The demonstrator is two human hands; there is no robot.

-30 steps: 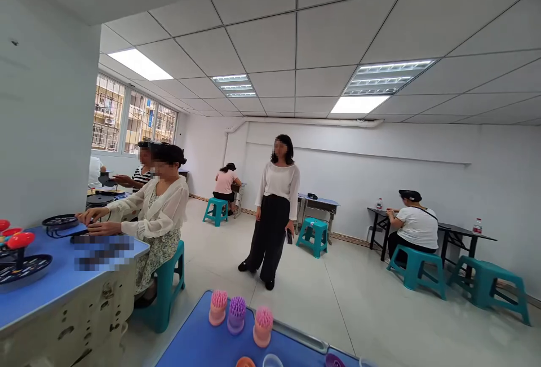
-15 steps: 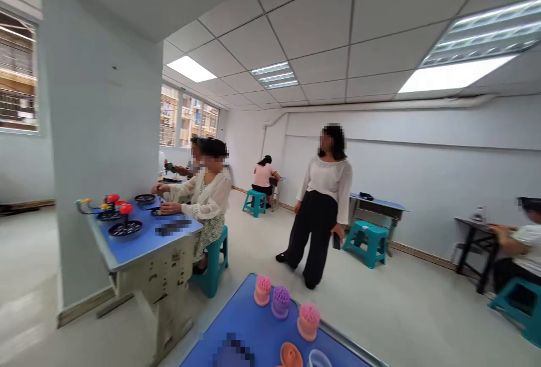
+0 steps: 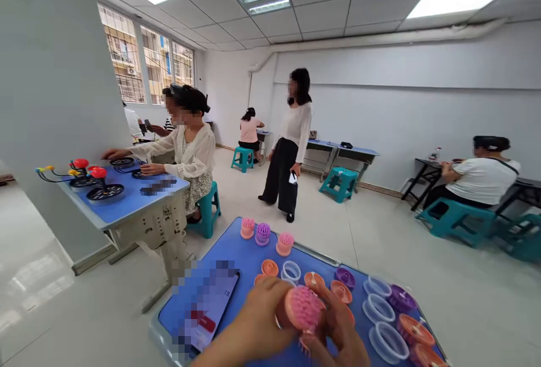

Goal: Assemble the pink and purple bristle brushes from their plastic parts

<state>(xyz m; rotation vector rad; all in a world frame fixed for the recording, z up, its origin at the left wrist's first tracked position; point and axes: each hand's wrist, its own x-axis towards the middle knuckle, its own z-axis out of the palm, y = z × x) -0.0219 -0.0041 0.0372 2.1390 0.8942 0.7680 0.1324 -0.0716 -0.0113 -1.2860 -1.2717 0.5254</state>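
Both of my hands are over the near side of the blue table point(image 3: 211, 254). A round brush point(image 3: 304, 306) with pink bristles and a peach body is between them, bristles facing up toward me. My left hand point(image 3: 264, 310) wraps around its left side. My right hand point(image 3: 342, 330) curls around its right side, with the thumb low; a second small bristled pink piece shows beneath, partly hidden by the fingers. Just beyond the hands lie orange round parts point(image 3: 269, 268) and clear plastic rings point(image 3: 291, 270). Three finished-looking brushes, including a purple one point(image 3: 262, 234), stand at the far edge.
A phone point(image 3: 211, 305) lies on the table's left. On the right are several clear rings point(image 3: 389, 341), purple parts point(image 3: 401, 297) and orange parts point(image 3: 415, 330). A person stands beyond the table; another sits at a blue desk point(image 3: 127, 186) on the left with black-based models.
The view has tilted down, bringing more of the table into sight. Both hands now show, holding the pink-bristled brush. The standing person faces more to the left.
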